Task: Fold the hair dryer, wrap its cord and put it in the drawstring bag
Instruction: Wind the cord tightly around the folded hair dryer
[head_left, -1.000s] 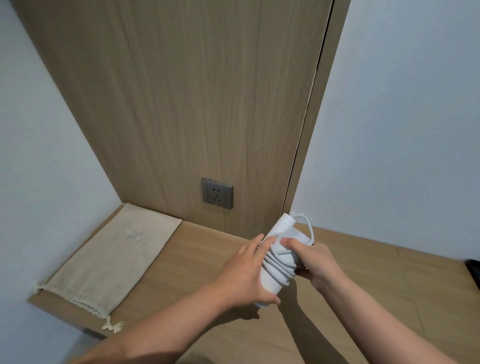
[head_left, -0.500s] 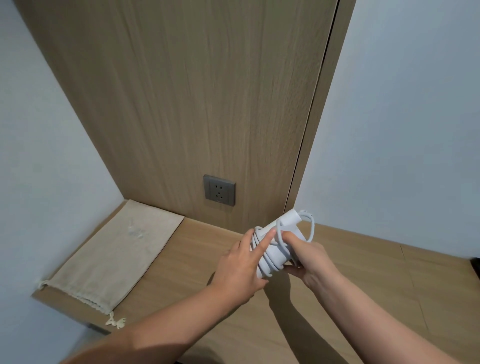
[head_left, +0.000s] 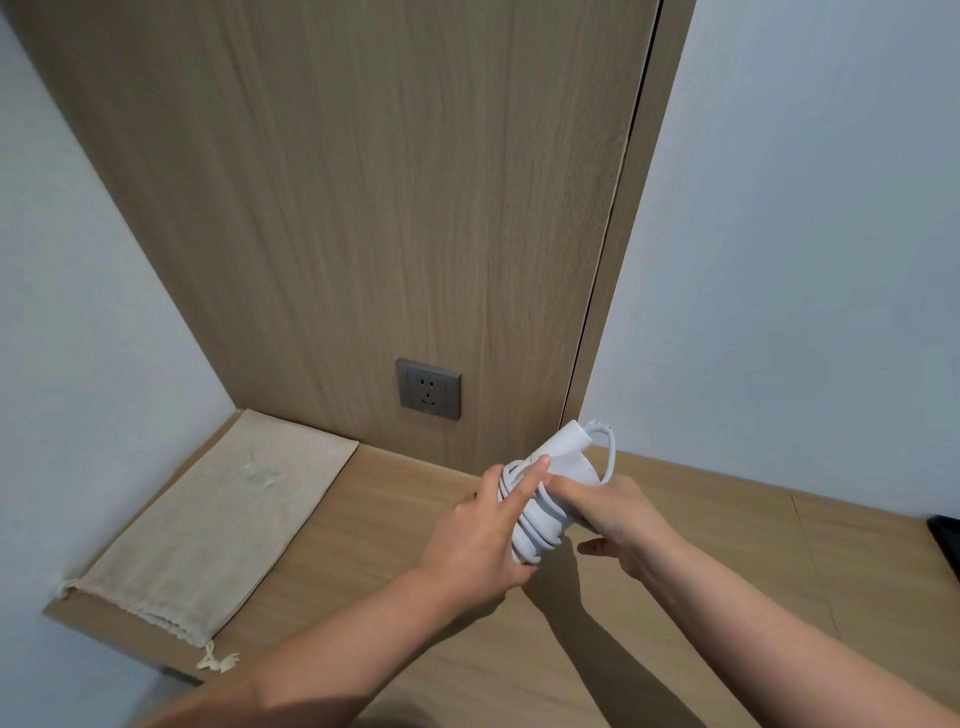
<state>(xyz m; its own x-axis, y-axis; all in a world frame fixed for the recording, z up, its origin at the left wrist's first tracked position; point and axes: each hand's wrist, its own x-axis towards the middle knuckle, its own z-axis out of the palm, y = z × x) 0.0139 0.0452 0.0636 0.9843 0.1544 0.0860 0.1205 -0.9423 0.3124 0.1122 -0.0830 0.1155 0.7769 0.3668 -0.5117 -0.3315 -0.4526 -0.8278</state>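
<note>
Dryer (head_left: 563, 460) mostly buried under cord (head_left: 535, 525) loops

Left hand (head_left: 475, 540) and right hand (head_left: 613, 514) both clamp it; bag (head_left: 208, 525) lies flat.

Hair dryer (head_left: 563, 457): you hold smooth white plastic with a soft sheen.
Cord (head_left: 535, 525): smooth white rubbery coils, wound round the body, slightly glossy.
Drawstring bag (head_left: 208, 525): at your 9 o'clock, matt beige woven cloth, coarse weave, gathered hem at the mouth.
Shelf (head_left: 395, 514): pale wood-grain laminate, matt and smooth under your arms.
Back panel (head_left: 363, 208): at 12 o'clock, the same wood-look finish with vertical grain.
Socket (head_left: 427, 388): grey plate, satin, metallic-looking.
Walls (head_left: 805, 260): plain matt paint.
</note>
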